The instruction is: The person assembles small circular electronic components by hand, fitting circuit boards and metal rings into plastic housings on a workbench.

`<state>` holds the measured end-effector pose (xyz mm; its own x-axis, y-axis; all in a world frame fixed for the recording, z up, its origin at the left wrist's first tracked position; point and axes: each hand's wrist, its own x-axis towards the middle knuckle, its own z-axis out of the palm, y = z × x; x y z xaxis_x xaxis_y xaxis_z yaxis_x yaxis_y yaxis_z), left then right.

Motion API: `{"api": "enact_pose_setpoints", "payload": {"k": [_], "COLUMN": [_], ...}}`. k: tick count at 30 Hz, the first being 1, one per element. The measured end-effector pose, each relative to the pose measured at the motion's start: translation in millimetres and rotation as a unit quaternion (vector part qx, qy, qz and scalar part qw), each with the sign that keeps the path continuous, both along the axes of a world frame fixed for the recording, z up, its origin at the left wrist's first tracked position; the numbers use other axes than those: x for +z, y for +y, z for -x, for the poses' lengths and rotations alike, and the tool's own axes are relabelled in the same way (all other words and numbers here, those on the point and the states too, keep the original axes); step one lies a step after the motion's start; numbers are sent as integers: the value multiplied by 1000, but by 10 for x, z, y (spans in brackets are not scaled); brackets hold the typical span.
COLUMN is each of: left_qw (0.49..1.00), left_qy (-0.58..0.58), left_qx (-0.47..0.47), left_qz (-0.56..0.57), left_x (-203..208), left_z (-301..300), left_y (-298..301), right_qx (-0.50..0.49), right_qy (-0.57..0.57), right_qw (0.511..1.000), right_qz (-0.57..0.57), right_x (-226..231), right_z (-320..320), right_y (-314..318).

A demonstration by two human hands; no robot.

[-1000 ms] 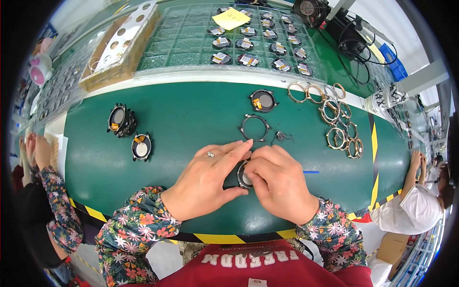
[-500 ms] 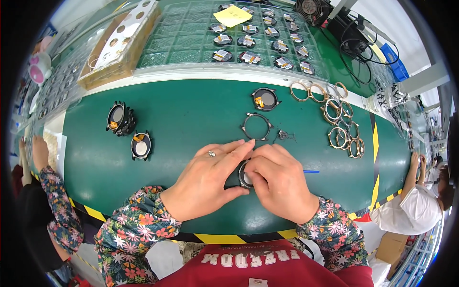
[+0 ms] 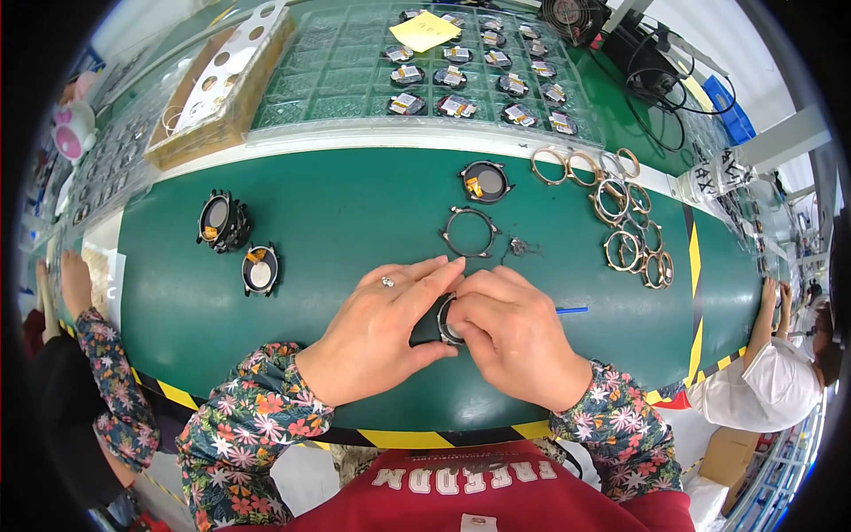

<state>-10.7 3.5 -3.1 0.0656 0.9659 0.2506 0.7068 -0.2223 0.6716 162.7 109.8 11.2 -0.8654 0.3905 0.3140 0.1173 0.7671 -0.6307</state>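
Observation:
Near the front middle of the table, a round watch case (image 3: 448, 326) with a pale disc inside sits between my hands, mostly covered by the fingers. My left hand (image 3: 377, 330) holds it from the left, with the thumb at its lower edge and the forefinger at the top. The curled fingers of my right hand (image 3: 510, 326) press on its right side; whether they also hold something small is hidden. A thin blue rod (image 3: 573, 310) shows beside the right hand, and I cannot tell if it is held. Beyond my hands lie an empty black watch frame (image 3: 446, 238) and dark scraps (image 3: 521, 246).
A black watch case (image 3: 484, 182) lies farther back. Stacked watch cases (image 3: 222, 222) and a single case (image 3: 260, 269) are at left. Several metal rings (image 3: 622, 251) cluster at right. Behind stand a clear tray (image 3: 332, 84) of round parts and a cardboard box (image 3: 235, 133). Other people work on both sides.
The view has shifted slightly. My hands keep nearly the same hold on the watch case, with the right fingers moved a little over it.

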Motion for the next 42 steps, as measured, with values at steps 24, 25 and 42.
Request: {"api": "enact_pose_setpoints", "payload": {"k": [24, 25, 42], "left_qw": [1000, 1000, 1000], "left_qy": [7, 5, 18], "left_qx": [-2, -2, -1], "left_qz": [-5, -5, 10], "left_x": [-10, -7, -13], "left_z": [-2, 1, -5], "left_y": [-1, -7, -13], "right_qx": [0, 0, 32], "right_qy": [-5, -5, -61], "right_qw": [1000, 1000, 997], "right_qz": [10, 9, 21], "right_x": [15, 19, 81], "right_z": [-4, -2, -29], "right_y": [3, -1, 32]}}
